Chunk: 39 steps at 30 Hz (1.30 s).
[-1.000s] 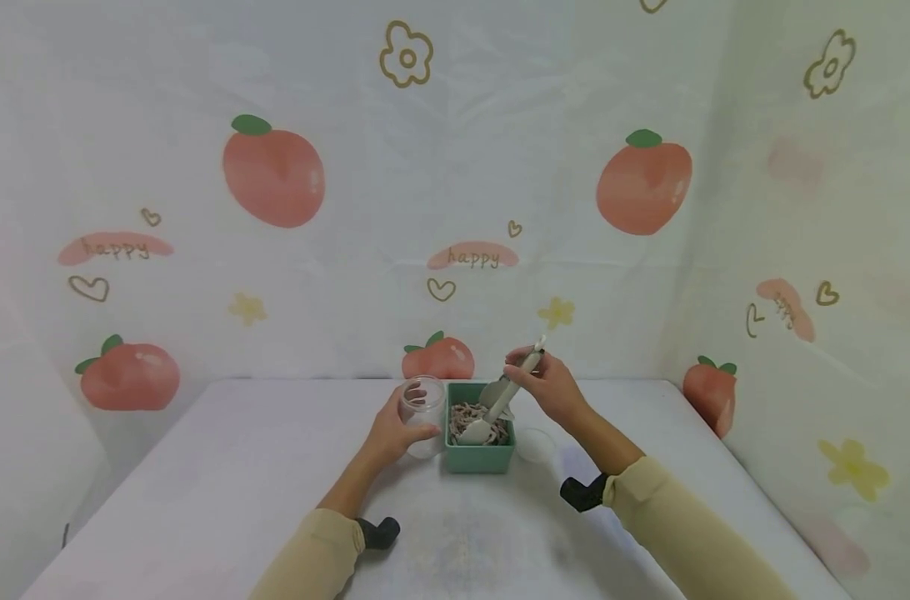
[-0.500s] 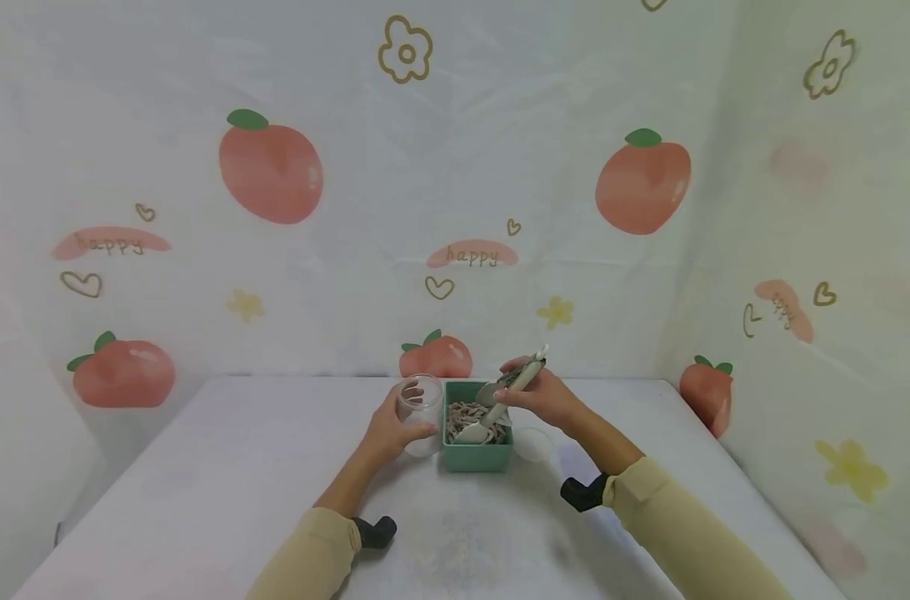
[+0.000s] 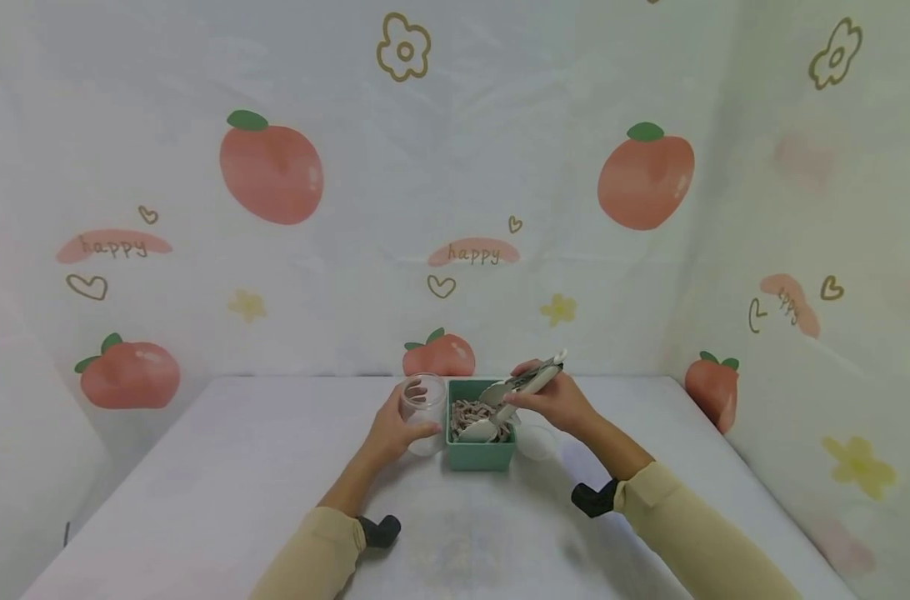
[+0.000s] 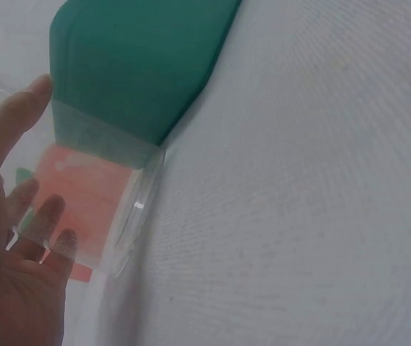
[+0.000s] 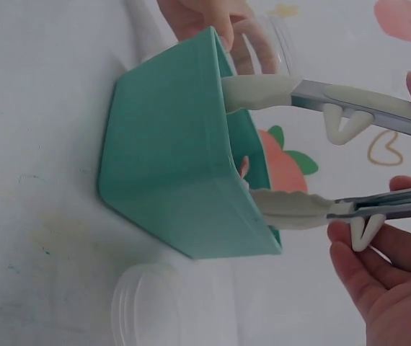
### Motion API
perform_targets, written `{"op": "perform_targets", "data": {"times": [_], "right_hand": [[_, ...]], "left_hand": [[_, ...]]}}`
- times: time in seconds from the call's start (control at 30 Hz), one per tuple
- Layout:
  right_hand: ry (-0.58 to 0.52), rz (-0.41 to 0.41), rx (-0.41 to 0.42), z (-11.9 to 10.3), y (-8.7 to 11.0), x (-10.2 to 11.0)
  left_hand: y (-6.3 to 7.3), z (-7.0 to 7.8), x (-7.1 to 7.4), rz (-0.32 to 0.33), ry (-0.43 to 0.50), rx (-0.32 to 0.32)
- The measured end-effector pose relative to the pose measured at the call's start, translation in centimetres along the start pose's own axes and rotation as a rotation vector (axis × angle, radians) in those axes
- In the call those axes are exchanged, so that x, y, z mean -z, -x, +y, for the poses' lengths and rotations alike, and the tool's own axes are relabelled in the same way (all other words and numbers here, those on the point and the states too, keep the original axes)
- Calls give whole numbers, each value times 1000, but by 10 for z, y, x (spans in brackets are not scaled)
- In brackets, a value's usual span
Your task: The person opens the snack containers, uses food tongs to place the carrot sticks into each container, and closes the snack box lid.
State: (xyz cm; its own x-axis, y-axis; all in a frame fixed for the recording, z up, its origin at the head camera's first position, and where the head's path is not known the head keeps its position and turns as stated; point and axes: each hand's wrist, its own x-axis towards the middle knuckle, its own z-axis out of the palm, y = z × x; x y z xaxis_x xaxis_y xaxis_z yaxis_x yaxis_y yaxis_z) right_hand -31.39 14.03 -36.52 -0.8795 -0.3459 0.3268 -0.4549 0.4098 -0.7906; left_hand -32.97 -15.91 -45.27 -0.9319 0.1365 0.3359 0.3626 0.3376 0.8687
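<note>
My left hand (image 3: 395,429) grips a clear jar (image 3: 423,417) that stands upright on the table, fingers behind it and thumb across its near side. Against the jar's right side sits a green box (image 3: 481,456) holding tangled brownish-grey strips (image 3: 470,414). My right hand (image 3: 558,400) holds pale tongs (image 3: 533,382) by their arms. The tongs slant down to the left, and their two scalloped heads (image 5: 292,207) stand apart inside the box's opening. In the right wrist view the box wall hides the ends of the heads.
A clear round lid (image 3: 536,442) lies on the white table (image 3: 275,500) just right of the box. Behind the table's far edge hangs a white cloth backdrop (image 3: 350,167) printed with peaches, which continues along the right side.
My right hand has lowered a little and moved slightly right, so the tongs lean flatter. The tong heads remain in the box. The left hand and the jar have stayed in place.
</note>
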Motion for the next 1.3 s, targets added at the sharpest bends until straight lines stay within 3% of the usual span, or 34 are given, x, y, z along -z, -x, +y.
{"op": "perform_targets", "data": {"times": [0.27, 0.6, 0.9, 1.1, 1.3], "right_hand": [[-100, 17, 41, 4, 0, 6], [-101, -104, 48, 0, -3, 16], [-136, -7, 28, -7, -1, 15], [-181, 30, 99, 0, -1, 15], [-199, 29, 110, -27, 6, 18]], "left_hand": [[-1, 1, 1, -1, -20, 8], [0, -1, 1, 0, -20, 9], [0, -1, 2, -8, 6, -15], [-1, -1, 0, -19, 8, -5], [-1, -2, 0, -11, 3, -7]]}}
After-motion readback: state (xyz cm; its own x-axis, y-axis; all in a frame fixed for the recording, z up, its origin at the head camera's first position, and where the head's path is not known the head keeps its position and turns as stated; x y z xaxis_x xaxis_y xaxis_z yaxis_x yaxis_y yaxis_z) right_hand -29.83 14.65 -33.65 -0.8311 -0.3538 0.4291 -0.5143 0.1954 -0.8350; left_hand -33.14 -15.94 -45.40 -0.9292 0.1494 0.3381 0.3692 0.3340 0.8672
